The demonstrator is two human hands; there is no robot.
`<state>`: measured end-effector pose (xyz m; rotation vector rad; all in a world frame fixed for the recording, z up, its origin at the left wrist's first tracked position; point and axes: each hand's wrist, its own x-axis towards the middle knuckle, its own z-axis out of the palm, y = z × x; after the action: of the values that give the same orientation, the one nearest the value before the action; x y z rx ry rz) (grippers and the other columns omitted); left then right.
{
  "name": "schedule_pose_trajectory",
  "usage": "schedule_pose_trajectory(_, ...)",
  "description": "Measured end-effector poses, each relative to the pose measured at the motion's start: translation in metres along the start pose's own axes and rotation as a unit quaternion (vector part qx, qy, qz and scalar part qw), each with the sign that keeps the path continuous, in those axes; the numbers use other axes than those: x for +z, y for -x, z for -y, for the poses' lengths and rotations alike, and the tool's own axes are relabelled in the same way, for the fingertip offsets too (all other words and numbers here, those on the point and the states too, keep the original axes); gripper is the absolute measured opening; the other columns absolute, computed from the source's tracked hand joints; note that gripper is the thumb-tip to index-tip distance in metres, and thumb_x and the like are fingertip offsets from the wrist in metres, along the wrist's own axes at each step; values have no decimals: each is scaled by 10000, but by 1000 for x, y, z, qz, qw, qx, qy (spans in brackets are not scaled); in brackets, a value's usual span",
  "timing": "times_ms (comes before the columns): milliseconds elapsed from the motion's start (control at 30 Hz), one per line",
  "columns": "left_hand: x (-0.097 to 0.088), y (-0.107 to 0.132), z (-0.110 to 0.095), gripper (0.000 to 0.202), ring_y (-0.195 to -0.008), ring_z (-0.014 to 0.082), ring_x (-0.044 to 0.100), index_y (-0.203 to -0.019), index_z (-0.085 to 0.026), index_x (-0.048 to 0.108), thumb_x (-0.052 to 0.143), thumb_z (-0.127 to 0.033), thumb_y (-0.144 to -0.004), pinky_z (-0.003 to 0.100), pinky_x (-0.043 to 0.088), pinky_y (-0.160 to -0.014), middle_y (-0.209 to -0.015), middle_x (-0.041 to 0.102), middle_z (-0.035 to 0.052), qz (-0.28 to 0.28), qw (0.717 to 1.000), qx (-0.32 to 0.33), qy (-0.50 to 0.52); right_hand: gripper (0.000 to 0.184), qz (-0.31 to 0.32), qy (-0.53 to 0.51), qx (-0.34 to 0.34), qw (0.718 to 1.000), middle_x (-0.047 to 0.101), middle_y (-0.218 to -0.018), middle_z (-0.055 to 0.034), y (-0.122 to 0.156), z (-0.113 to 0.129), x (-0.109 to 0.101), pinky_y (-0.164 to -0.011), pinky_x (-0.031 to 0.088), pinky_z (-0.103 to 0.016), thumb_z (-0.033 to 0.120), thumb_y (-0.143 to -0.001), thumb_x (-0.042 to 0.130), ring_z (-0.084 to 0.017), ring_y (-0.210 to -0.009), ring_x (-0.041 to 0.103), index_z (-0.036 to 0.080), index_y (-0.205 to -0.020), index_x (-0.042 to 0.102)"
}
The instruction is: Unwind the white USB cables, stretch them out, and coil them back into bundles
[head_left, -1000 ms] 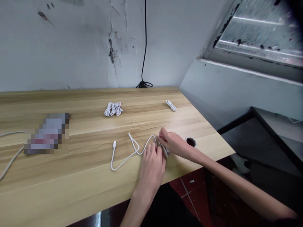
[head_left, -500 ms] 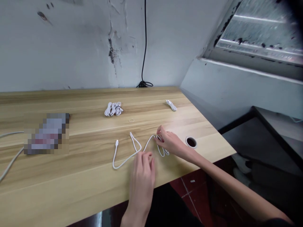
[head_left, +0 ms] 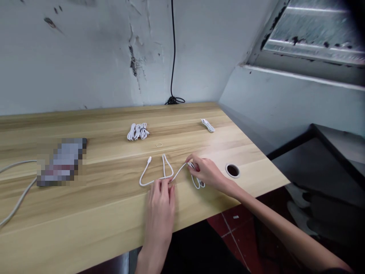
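Carefully, the left hand pinches the white USB cable narrowly at twelve o'clock from its palm, just above the wooden table. The right hand holds a cable loop between its fingers. If either grip loosens, the springy loop could slide toward the round desk grommet at three o'clock.

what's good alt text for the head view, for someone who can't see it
The left hand pinches a thin white cable midway along its length on a light wooden table, while the right hand holds its looped end.
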<state>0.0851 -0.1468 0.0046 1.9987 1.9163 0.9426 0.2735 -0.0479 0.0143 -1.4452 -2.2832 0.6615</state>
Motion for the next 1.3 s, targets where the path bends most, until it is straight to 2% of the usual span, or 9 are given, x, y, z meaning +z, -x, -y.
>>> schedule_pose_trajectory(267,6,-3,-8,176,-837,228,597,-852,-208,593,484,-260,-980,361,436,-737,-885,651,41,44,996,-33,71,186,-35,-35,38,998,554,-635,31,-5,13,11,-563,300,-256,169,-894,499,-131,-557,483,192,-1065,567)
schedule_pose_trajectory(367,8,0,-14,168,-825,230,598,-840,-216,599,502,-250,-972,358,398,-745,-883,672,33,38,992,-64,102,185,-49,-91,68,992,584,-683,0,-5,19,16,-583,335,-269,245,-948,460,-147,-593,521,170,-1081,564)
schedule_pose_trajectory(567,10,1,-21,122,-809,206,604,-845,-231,607,546,-180,-938,348,364,-793,-848,695,-13,25,978,-97,181,344,-84,-229,91,965,582,-829,-45,-1,32,27,-663,423,-306,415,-1014,331,-177,-735,557,203,-818,517)
schedule_pose_trajectory(733,12,1,-22,130,-826,202,607,-869,-241,624,524,-205,-944,334,391,-804,-865,694,-12,7,964,-122,237,272,-121,-372,128,911,562,-1007,-58,4,45,29,-757,472,-327,464,-977,434,-191,-893,567,223,-885,521)
schedule_pose_trajectory(867,16,1,-20,101,-826,198,627,-907,-234,636,547,-269,-940,322,440,-800,-887,688,8,-9,938,-159,309,300,-110,-558,156,808,582,-1201,-51,7,58,24,-785,491,-335,436,-939,522,-192,-957,622,292,-1202,499)
schedule_pose_trajectory(967,20,1,-19,96,-831,202,637,-913,-228,647,560,-264,-929,326,457,-807,-900,689,22,-22,933,-163,320,426,-117,-629,157,752,597,-1220,-65,7,65,22,-742,495,-327,455,-896,596,-203,-937,634,300,-1278,488)
schedule_pose_trajectory(1100,23,1,-19,132,-868,213,641,-943,-229,665,539,-197,-922,337,460,-821,-947,702,39,-36,942,-144,300,397,-86,-661,171,726,622,-940,-29,4,73,23,-616,454,-264,492,-856,662,-139,-733,564,230,-1146,593)
schedule_pose_trajectory(1200,24,2,-19,193,-883,219,640,-974,-230,672,510,-144,-914,341,459,-814,-963,704,44,-32,948,-128,289,449,-65,-659,185,727,513,-740,33,1,77,26,-508,370,-217,431,-754,789,-80,-579,424,190,-1098,630)
schedule_pose_trajectory(1300,25,1,-19,196,-889,223,639,-942,-223,667,505,-120,-904,345,459,-814,-949,702,45,-30,952,-123,280,484,-84,-645,193,734,475,-718,49,0,78,30,-475,337,-209,390,-690,837,-61,-546,370,174,-1076,639)
